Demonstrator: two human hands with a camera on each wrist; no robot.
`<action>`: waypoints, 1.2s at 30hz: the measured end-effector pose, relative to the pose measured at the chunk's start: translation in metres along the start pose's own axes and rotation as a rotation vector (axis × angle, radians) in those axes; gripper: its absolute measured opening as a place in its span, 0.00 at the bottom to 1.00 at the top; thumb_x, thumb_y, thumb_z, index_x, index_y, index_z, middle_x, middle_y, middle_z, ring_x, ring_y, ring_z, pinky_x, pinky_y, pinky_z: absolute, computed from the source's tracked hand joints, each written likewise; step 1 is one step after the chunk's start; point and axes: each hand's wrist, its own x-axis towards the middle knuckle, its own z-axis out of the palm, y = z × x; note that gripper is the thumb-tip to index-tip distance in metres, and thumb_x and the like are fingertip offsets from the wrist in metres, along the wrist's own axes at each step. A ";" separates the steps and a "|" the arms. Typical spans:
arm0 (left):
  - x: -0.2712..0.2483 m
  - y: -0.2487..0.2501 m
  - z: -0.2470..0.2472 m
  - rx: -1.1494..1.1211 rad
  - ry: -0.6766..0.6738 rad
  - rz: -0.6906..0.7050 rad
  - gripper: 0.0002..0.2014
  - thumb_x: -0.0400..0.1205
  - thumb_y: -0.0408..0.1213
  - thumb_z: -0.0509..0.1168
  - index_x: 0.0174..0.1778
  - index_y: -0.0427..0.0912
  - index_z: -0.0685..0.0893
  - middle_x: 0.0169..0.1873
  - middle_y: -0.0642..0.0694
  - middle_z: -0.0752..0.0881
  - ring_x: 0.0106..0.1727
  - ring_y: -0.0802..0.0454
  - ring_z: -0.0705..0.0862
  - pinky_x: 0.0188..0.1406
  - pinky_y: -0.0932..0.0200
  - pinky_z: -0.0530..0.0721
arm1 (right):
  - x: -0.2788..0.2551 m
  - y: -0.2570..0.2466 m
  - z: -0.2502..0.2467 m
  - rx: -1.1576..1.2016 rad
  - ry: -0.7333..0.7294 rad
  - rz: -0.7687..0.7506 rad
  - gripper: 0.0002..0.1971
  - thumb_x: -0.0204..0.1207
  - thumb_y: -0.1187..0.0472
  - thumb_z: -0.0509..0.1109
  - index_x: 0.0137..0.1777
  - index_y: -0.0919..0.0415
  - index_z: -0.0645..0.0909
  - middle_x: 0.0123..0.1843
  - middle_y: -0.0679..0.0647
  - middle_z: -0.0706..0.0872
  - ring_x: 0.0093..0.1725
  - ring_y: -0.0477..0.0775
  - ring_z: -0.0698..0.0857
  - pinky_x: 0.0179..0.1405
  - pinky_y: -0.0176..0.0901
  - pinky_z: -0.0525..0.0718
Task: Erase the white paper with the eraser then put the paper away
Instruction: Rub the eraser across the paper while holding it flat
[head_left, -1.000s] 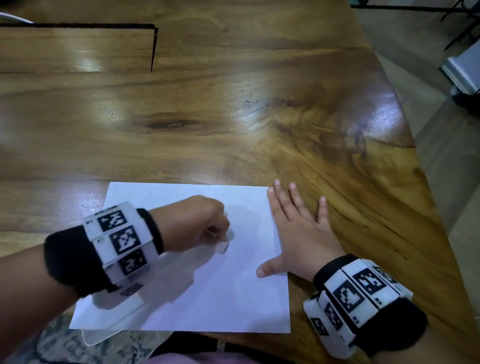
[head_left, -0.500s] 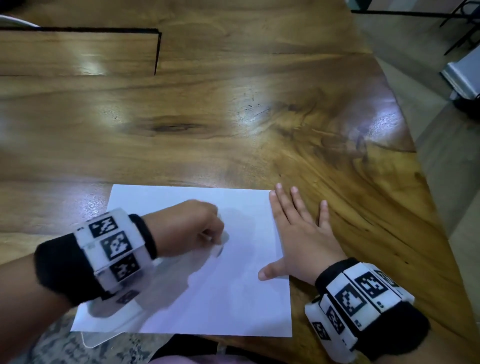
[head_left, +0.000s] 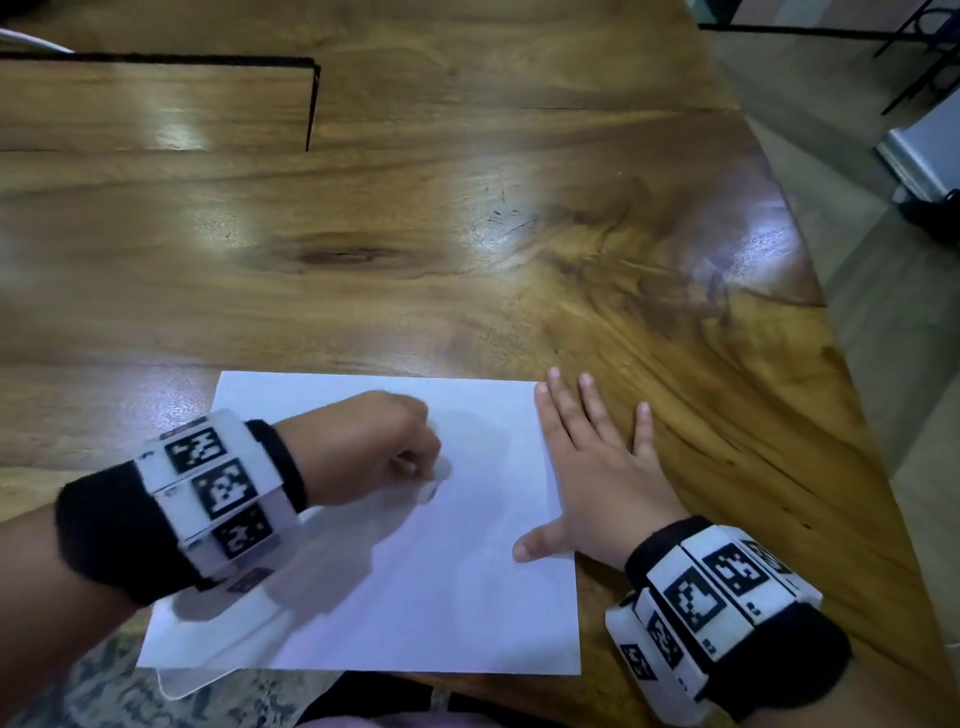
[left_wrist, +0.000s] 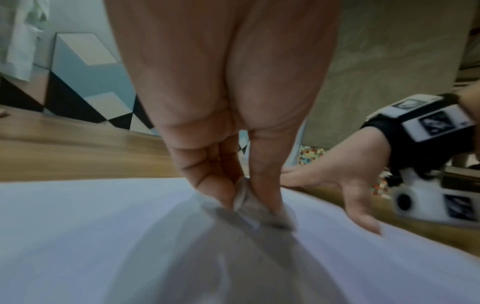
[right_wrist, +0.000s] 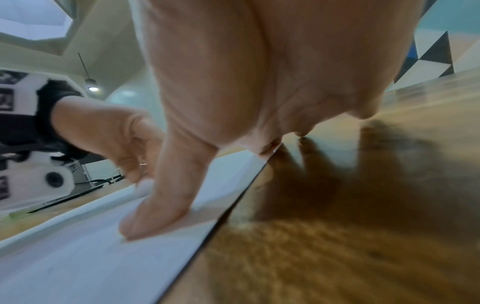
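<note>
A white sheet of paper (head_left: 426, 587) lies at the near edge of the wooden table (head_left: 467, 234). My left hand (head_left: 374, 447) pinches a small white eraser (head_left: 430, 488) and presses its tip onto the middle of the sheet; the left wrist view shows the blurred eraser (left_wrist: 244, 197) between thumb and fingers of that left hand (left_wrist: 226, 131). My right hand (head_left: 597, 467) lies flat with spread fingers over the paper's right edge, its thumb on the sheet. In the right wrist view the right hand (right_wrist: 246, 98) has its thumb resting on the paper (right_wrist: 91, 257).
A rectangular cut-out panel (head_left: 156, 98) is set into the table top at the far left. The table's right edge (head_left: 852, 364) curves away to a tiled floor. A clear plastic sheet (head_left: 182, 680) peeks from under the paper's near left corner.
The left hand with the eraser has shifted slightly left and toward me across the paper. The right hand has stayed flat on the paper's right edge.
</note>
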 end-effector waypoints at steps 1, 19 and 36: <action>0.011 0.010 -0.007 -0.045 0.012 -0.046 0.07 0.70 0.44 0.68 0.33 0.45 0.84 0.30 0.51 0.76 0.33 0.55 0.74 0.35 0.65 0.68 | 0.000 0.000 0.000 0.001 0.002 -0.001 0.72 0.56 0.27 0.73 0.73 0.53 0.15 0.74 0.44 0.13 0.72 0.49 0.15 0.73 0.71 0.25; 0.053 0.040 -0.005 -0.095 0.108 -0.133 0.05 0.75 0.37 0.67 0.44 0.41 0.85 0.38 0.49 0.72 0.39 0.51 0.73 0.38 0.62 0.66 | -0.001 0.000 0.000 0.009 0.026 -0.010 0.72 0.56 0.27 0.73 0.76 0.53 0.18 0.75 0.44 0.14 0.72 0.49 0.16 0.73 0.71 0.25; 0.009 0.018 0.000 -0.235 0.094 -0.234 0.07 0.74 0.35 0.68 0.47 0.46 0.84 0.42 0.46 0.79 0.37 0.55 0.76 0.37 0.73 0.69 | 0.014 0.004 -0.020 -0.060 0.149 -0.061 0.64 0.63 0.29 0.69 0.80 0.52 0.24 0.79 0.43 0.21 0.77 0.45 0.22 0.72 0.69 0.23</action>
